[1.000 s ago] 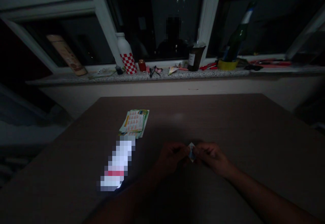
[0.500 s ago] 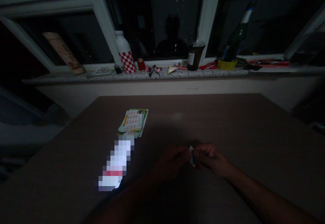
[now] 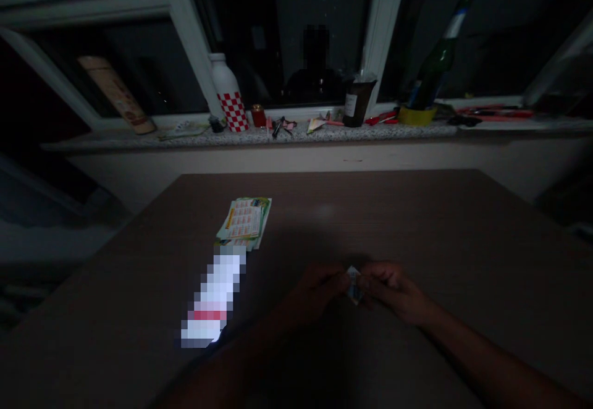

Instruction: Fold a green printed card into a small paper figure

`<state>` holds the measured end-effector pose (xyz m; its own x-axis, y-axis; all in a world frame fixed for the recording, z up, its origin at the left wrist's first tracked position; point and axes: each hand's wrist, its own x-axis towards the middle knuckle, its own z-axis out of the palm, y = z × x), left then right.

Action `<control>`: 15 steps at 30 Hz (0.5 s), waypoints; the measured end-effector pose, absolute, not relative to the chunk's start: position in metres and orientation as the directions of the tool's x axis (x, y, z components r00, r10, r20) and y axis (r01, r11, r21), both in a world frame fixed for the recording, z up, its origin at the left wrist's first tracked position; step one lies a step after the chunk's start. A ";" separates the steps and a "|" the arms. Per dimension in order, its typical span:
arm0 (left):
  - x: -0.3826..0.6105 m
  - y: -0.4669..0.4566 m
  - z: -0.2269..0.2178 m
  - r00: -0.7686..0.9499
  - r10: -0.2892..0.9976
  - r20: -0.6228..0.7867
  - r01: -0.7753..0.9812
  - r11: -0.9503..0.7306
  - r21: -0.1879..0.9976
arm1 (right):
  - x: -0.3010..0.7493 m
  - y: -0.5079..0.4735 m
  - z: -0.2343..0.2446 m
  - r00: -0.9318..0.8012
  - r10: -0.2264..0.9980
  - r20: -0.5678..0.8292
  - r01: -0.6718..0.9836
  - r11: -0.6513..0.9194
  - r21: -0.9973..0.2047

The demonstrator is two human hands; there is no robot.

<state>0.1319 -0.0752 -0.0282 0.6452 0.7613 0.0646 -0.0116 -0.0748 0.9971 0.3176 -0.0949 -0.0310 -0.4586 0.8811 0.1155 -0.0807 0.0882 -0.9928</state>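
Note:
Between my two hands is a small folded piece of paper (image 3: 354, 286), pale with a bluish patch, showing as a diamond shape. My left hand (image 3: 319, 291) pinches its left corner between thumb and fingers. On the opposite corner, my right hand (image 3: 386, 288) is closed in the same kind of pinch. Both hands are low over the brown table (image 3: 417, 223), in dim light. To the left lies a small stack of printed cards (image 3: 243, 220). Nearer to me than the stack is a bright, blurred-out phone-like screen (image 3: 215, 295).
Along the granite windowsill (image 3: 301, 140) behind the table stand a white bottle with red checks (image 3: 231, 97), a small red jar (image 3: 258, 116), a dark cup (image 3: 356, 103), a green bottle (image 3: 435, 66) by a yellow tape roll (image 3: 417, 115), and a leaning tan tumbler (image 3: 118, 95).
My right hand has shifted slightly right, away from my left. The folded paper between them now shows wider, as a diamond instead of a narrow sliver.

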 end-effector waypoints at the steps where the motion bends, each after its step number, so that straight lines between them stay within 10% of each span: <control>1: 0.131 -0.075 -0.028 0.641 0.764 0.072 0.007 -0.099 0.995 | 0.317 -0.095 -0.033 -0.462 0.880 0.111 -0.078 0.084 -0.993; 15: 0.134 -0.084 -0.023 0.674 0.734 0.082 -0.129 0.009 0.992 | 0.315 -0.097 -0.029 -0.527 0.846 0.078 -0.223 -0.049 -0.974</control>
